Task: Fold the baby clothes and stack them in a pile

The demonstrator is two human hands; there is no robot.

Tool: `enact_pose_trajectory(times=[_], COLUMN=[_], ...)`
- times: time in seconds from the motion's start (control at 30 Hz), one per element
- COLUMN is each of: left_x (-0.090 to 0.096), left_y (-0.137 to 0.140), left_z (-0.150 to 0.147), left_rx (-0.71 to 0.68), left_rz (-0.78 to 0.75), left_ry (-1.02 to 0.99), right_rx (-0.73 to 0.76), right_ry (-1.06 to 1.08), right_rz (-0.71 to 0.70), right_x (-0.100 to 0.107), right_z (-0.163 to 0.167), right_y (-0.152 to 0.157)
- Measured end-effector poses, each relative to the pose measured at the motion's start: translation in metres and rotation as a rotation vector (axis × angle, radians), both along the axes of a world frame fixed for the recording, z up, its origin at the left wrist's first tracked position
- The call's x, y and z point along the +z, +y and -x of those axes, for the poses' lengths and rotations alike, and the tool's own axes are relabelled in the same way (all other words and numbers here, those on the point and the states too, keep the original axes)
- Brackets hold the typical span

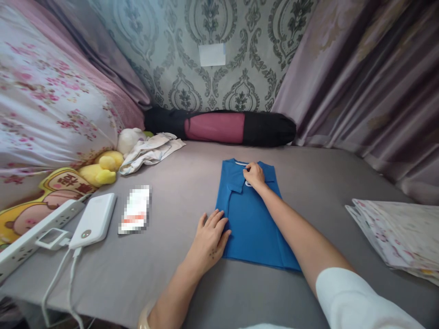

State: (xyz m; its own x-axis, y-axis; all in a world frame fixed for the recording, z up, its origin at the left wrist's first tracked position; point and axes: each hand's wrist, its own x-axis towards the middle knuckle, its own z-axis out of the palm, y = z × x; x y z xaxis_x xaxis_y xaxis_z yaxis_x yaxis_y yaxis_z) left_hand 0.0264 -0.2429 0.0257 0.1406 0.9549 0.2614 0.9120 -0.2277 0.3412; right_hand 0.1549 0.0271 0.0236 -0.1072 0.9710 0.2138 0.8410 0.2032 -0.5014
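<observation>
A blue T-shirt (254,219) lies flat on the grey sheet (329,183), its sides and short sleeves folded inward and its collar at the far end. Near the collar, my right hand (255,173) has its fingers bent and pinched together on the shirt's upper part, beside a small white mark. My left hand (211,237) rests palm down at the shirt's left edge. Its fingers are stretched out and apart, with the fingertips touching the cloth. Part of the shirt's right side is hidden under my right forearm.
A long black and pink bag (214,128) lies along the wall. Crumpled white cloth (151,153) and yellow plush toys (103,169) sit at left. Closer are a white power bank (94,219), a power strip (41,237) and a blurred item (135,210). Folded fabric (401,233) lies right.
</observation>
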Motion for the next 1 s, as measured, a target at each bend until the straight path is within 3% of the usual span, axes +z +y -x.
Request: enact_pose_trajectory(times=[0.27, 0.47, 0.77, 1.0], left_x=[0.001, 0.002, 0.001, 0.004], left_y=[0.0, 0.0, 0.0, 0.0], left_z=[0.0, 0.0, 0.0, 0.0], left_rx=[0.004, 0.002, 0.004, -0.004], left_rz=[0.01, 0.028, 0.018, 0.015], left_ry=[-0.011, -0.003, -0.012, -0.02], right_rx=[0.181, 0.339, 0.464, 0.447], right_ry=[0.19, 0.195, 0.029, -0.15], right_rz=[-0.143, -0.194, -0.11, -0.055], right_x=[-0.001, -0.005, -0.006, 0.005], right_z=[0.013, 0.023, 0.033, 0.039], right_y=[-0.008, -0.018, -0.03, -0.041])
